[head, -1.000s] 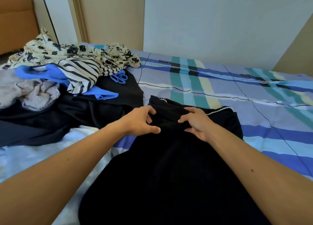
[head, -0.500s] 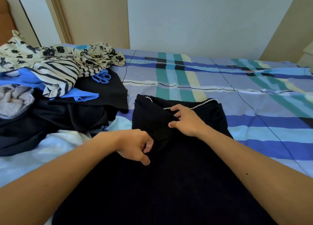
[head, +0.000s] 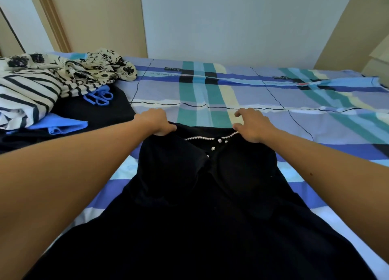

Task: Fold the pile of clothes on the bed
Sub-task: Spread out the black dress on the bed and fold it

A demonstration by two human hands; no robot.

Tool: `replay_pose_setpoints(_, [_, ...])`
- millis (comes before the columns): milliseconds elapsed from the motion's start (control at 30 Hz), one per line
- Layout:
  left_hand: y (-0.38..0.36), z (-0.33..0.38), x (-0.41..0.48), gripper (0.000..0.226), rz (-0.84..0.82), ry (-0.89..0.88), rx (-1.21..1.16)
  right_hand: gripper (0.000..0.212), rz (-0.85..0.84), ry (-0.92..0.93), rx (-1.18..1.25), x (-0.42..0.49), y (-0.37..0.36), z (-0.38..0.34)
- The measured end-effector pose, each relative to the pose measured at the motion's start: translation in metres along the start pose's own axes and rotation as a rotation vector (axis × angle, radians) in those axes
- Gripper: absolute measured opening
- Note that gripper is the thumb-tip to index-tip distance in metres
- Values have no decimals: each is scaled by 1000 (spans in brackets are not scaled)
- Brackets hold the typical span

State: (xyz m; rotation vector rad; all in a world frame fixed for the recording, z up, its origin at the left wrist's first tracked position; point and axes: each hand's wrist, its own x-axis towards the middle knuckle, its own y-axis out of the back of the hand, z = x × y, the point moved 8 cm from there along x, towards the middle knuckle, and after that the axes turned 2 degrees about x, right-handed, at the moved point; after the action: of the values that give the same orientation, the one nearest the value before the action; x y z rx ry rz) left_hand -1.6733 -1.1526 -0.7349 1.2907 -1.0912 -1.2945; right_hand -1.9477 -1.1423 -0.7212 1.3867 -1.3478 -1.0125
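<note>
Now, with left hand [head: 156, 121] and right hand [head: 252, 125] each pinching a top corner of the dress [head: 200, 199], an uneven tug could skew it or snap the pearls [head: 202, 138].

a dress [head: 200, 206] is showing plain black, with white pearl beads [head: 202, 138] edging its neckline. the bedsheet [head: 273, 98] is showing a plaid of lavender, teal, sky blue, pale yellow and dark blue, with thin black lines crossing it. a cream garment [head: 101, 67] is carrying a black flower print, a white top [head: 27, 92] is carrying black stripes, a strappy garment [head: 61, 126] is showing bright blue, and the cloth [head: 113, 111] under them is showing black. the wall [head: 231, 20] is looking pale grey-blue, its side panels [head: 101, 16] beige.
</note>
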Motion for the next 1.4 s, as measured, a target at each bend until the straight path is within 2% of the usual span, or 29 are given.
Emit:
replay_pose_setpoints(67, [-9, 3, 10, 46, -73, -1, -37, 65, -105, -37, -46, 7, -12, 13])
replay_pose_setpoints(133, [-4, 7, 19, 37, -47, 5, -140, 74, -178, -79, -10, 12, -19, 23])
replay_pose_setpoints(167, [3, 8, 23, 32, -11, 1, -185, 71, -180, -86, 5, 14, -17, 26])
replay_pose_setpoints(300, [35, 15, 33, 26, 96, -31, -337, 25, -188, -42, -20, 28, -10, 29])
replay_pose_setpoints(367, [49, 18, 39, 25, 155, -37, -399, 13, -114, -23, -4, 35, -2, 29])
replay_pose_setpoints(467, [60, 16, 49, 23, 225, -3, -458, 17, 155, -40, 49, 46, 26, 34])
replay_pose_setpoints(500, [57, 17, 53, 24, 207, 1, -428, 19, 191, -57, 97, 48, 30, 37])
replay_pose_setpoints(567, [37, 21, 57, 37, 47, -18, -346, 35, 40, -101, 222, 48, 19, 45])
replay_pose_setpoints(667, [1, 24, 43, 79, -317, -74, -385, 72, -340, -189, 391, 29, -16, 57])
replay_pose_setpoints(733, [-7, 21, 35, 108, -439, -150, -409, 98, -493, -183, 525, 17, -28, 61])
replay_pose_setpoints(800, [-11, 20, 30, 121, -468, -225, -314, 125, -625, -152, 566, 9, -35, 64])
replay_pose_setpoints(833, [-12, 20, 30, 116, -455, -249, -233, 133, -667, -141, 555, 6, -36, 64])
replay_pose_setpoints(867, [-11, 20, 31, 100, -436, -265, -164, 136, -691, -134, 520, 4, -37, 64])
replay_pose_setpoints(900, [-10, 22, 30, 76, -411, -278, -116, 127, -704, -127, 466, 1, -36, 62])
replay_pose_setpoints(967, [-3, 27, 31, 45, -356, -286, -108, 76, -706, -97, 342, 0, -30, 54])
replay_pose_setpoints(1000, [3, 29, 33, 42, -304, -278, -124, 57, -665, -71, 291, 3, -24, 48])
replay_pose_setpoints(1033, [11, 30, 35, 43, -225, -256, -137, 47, -575, -54, 243, 9, -15, 45])
replay_pose_setpoints(1100, [35, 25, 41, 46, -1, -192, -176, 44, -261, -77, 156, 27, 13, 45])
replay_pose_setpoints(1167, [60, 15, 40, 38, 194, -107, -260, 47, 113, -119, 114, 32, 49, 44])
replay_pose_setpoints(1200, [70, 11, 36, 34, 262, -77, -306, 47, 224, -142, 116, 31, 62, 43])
replay_pose_setpoints(1267, [86, 9, 25, 27, 342, -68, -357, 46, 294, -131, 107, 27, 77, 39])
replay_pose_setpoints(1400, [114, 5, -12, 27, 421, -141, -376, 44, 312, -29, 122, 7, 103, 33])
